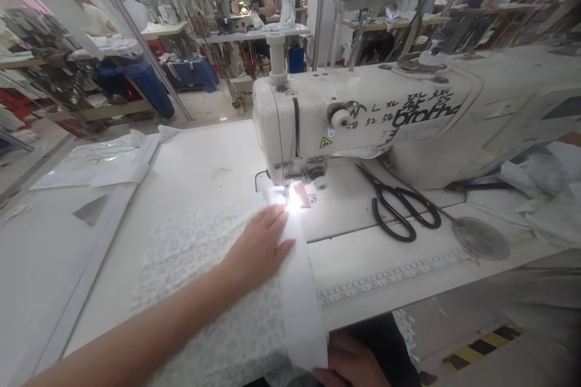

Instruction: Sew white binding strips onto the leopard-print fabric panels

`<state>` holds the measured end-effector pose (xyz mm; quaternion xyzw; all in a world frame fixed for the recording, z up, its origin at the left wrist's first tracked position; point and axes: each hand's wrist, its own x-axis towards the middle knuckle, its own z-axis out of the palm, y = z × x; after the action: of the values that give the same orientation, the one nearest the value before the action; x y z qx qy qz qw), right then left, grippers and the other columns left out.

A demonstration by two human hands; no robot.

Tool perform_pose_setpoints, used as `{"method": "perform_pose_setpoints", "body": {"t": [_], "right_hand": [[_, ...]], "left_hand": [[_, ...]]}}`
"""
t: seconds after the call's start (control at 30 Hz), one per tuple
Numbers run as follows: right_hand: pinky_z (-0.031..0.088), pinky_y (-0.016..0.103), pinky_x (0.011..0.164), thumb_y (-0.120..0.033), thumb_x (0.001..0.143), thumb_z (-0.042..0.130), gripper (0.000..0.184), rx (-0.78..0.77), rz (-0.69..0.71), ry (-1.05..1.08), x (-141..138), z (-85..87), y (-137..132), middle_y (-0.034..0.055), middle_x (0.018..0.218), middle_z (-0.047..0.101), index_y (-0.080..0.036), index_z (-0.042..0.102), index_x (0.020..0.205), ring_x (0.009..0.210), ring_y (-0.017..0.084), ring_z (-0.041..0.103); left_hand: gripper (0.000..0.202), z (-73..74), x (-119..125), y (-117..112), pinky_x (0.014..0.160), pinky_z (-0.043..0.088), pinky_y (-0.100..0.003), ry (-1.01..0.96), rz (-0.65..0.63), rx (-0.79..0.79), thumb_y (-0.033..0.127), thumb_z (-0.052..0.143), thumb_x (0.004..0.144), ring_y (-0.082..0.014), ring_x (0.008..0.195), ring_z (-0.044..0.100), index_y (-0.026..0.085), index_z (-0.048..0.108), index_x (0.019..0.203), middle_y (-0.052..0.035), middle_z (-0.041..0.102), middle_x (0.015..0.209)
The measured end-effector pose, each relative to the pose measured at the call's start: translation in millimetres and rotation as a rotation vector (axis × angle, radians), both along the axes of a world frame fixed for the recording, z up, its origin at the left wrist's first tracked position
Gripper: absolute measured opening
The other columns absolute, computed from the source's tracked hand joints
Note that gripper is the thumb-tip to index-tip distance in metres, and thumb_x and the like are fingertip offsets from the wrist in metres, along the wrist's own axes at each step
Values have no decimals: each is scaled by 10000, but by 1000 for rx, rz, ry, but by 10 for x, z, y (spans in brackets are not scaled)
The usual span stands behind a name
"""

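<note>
My left hand (259,247) lies flat with fingers stretched out on a pale patterned fabric (200,254), its fingertips close to the lit needle area (294,201) of a white sewing machine (363,115). A plain white strip (297,290) runs along the fabric's right edge from the needle down over the table's front edge. My right hand (349,366) is at the bottom edge, below the table, fingers curled at the lower end of that strip; what it grips is partly hidden.
Black scissors (402,208) lie on the table right of the needle, beside a grey round pad (481,237). A printed ruler (385,281) runs along the table front. White cloth pieces (104,160) lie far left, more cloth (540,193) at right. Another person works in the background.
</note>
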<state>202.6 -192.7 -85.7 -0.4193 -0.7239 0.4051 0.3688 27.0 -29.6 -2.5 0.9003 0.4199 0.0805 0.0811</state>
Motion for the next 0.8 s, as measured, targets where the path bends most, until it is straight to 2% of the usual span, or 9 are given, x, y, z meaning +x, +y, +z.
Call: {"method": "perform_pose_setpoints", "body": {"t": [0.13, 0.2, 0.27, 0.37, 0.5, 0.6, 0.8], "right_hand": [[471, 225, 638, -229, 905, 432, 235, -8, -75, 99, -25, 33, 4, 62, 782, 630, -175, 647, 827, 717, 145, 588], [452, 231, 626, -210, 892, 456, 206, -33, -121, 134, -30, 8, -58, 46, 748, 607, -174, 625, 781, 702, 142, 564], [433, 236, 615, -197, 882, 474, 181, -72, -167, 151, -32, -12, -144, 32, 718, 581, -173, 608, 764, 682, 139, 538], [417, 238, 605, -180, 867, 490, 155, -129, -225, 184, -28, -2, -260, 24, 704, 555, -170, 595, 754, 671, 135, 521], [402, 229, 589, -160, 848, 515, 145, -169, -288, 231, -15, 45, -342, 11, 704, 531, -171, 565, 712, 654, 122, 508], [401, 230, 595, -149, 837, 530, 145, -163, -315, 233, -8, 77, -374, 4, 702, 527, -175, 545, 695, 656, 119, 507], [413, 229, 609, -142, 842, 525, 142, -141, -313, 231, -18, 127, -392, 6, 726, 543, -179, 545, 706, 674, 119, 524]], "left_hand": [[466, 41, 27, 310, 1077, 315, -422, -7, 6, 13, 343, 393, 891, -244, 1267, 366, 92, 423, 1282, -135, 447, 1339], [482, 58, 35, 354, 1084, 302, -408, 3, 13, 13, 358, 391, 887, -245, 1270, 362, 77, 431, 1277, -144, 443, 1340], [534, 74, 7, 269, 1099, 266, -416, 26, 44, 17, 390, 387, 884, -257, 1310, 301, 59, 400, 1303, -156, 394, 1379], [625, 104, -137, -29, 1098, 243, -459, 58, 152, -7, 474, 353, 883, -271, 1355, 204, 77, 317, 1363, -144, 299, 1444], [635, 103, -428, -318, 1089, 241, -487, 110, 337, -67, 505, 305, 888, -280, 1361, 186, 94, 320, 1372, -125, 280, 1457], [617, 59, -569, -296, 1095, 224, -483, 132, 409, -28, 473, 301, 896, -281, 1360, 183, 77, 328, 1368, -130, 283, 1455], [590, 4, -617, -127, 1100, 216, -458, 119, 371, 33, 452, 312, 900, -270, 1353, 208, 76, 350, 1353, -130, 301, 1446]]}}
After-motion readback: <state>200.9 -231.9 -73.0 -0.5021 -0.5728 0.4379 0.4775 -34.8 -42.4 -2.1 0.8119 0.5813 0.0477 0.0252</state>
